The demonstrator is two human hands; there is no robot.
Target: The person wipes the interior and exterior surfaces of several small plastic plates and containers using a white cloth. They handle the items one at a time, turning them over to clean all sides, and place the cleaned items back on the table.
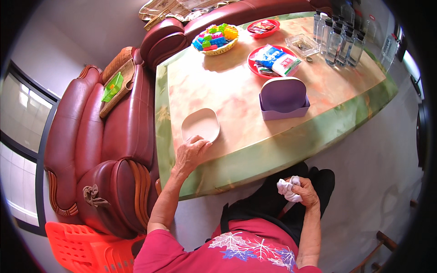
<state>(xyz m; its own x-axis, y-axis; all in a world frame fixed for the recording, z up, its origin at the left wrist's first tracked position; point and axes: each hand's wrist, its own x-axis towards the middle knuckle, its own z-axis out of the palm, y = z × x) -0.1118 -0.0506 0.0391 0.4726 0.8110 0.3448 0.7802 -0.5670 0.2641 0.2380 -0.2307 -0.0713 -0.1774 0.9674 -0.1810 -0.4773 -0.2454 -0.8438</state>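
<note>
A shallow beige plate [201, 124] with rounded corners is at the table's near left. My left hand [193, 152] has its fingers curled over the plate's near rim; the fingertips are partly hidden. My right hand [307, 194] grips a crumpled white cloth [289, 188] above my lap, off the table's front edge. Farther right on the table is a purple plastic holder [286, 114]. In it, more rounded plates stand on edge, a purple plate [284, 95] at the front and a pale rim behind it.
The stone-patterned table [239, 160] also bears a basket of toy blocks [216, 39], a red bowl of packets [254, 70], a smaller red bowl [263, 28], a glass ashtray [302, 45] and several bottles [336, 44]. A red leather sofa [128, 109] and a red plastic stool [88, 249] flank the left side.
</note>
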